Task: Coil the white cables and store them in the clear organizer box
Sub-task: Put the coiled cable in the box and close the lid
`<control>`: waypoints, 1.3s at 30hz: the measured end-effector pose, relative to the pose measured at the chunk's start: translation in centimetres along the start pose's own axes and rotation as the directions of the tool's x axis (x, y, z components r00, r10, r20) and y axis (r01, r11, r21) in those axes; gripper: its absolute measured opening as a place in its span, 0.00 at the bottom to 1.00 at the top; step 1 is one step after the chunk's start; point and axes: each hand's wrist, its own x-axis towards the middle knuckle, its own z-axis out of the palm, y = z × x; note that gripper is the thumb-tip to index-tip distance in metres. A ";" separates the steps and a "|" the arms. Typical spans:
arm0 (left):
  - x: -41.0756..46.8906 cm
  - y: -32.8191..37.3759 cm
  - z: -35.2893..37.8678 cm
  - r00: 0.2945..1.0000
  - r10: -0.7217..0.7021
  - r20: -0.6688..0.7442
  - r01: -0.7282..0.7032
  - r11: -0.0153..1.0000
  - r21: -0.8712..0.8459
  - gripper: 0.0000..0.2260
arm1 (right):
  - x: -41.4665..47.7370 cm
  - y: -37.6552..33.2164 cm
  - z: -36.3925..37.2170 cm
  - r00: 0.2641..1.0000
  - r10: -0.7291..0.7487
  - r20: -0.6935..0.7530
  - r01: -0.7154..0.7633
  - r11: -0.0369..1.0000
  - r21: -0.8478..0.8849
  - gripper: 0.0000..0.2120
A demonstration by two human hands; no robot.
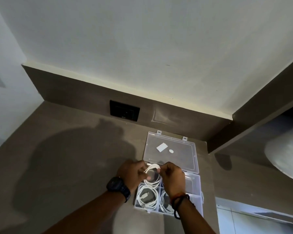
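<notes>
A clear organizer box (195,196) lies open on the brown counter, its lid (179,149) folded back toward the wall. Both hands hold one coiled white cable (153,174) just above the box's far left compartment. My left hand (131,174), with a black watch on the wrist, pinches the coil's left side. My right hand (172,179), with dark bands on the wrist, pinches its top right. A second coiled white cable (146,197) lies in the near left compartment. A third coil (165,204) lies beside it, partly hidden by my right wrist.
The brown counter (66,157) runs left of the box, with a black wall socket (124,110) behind it. A raised brown ledge (243,132) borders the right side. A white rounded object (286,156) sits at the far right. Two white stickers (161,147) show on the lid.
</notes>
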 end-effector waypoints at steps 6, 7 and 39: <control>0.2 -0.1 -0.5 0.910 0.414 0.013 -0.343 0.735 0.585 0.13 | 0.1 -0.4 0.7 0.997 -0.053 -0.064 0.044 0.991 -0.128 0.06; 0.3 -0.2 -0.6 0.905 0.425 0.012 -0.343 0.713 0.611 0.13 | 0.3 -0.6 0.8 0.996 -0.049 -0.074 0.040 0.992 -0.122 0.06; 5.0 0.8 -0.6 0.958 -0.036 0.283 -0.177 0.703 0.689 0.20 | 4.5 -4.1 -1.0 0.816 0.070 0.574 0.194 0.902 -0.385 0.09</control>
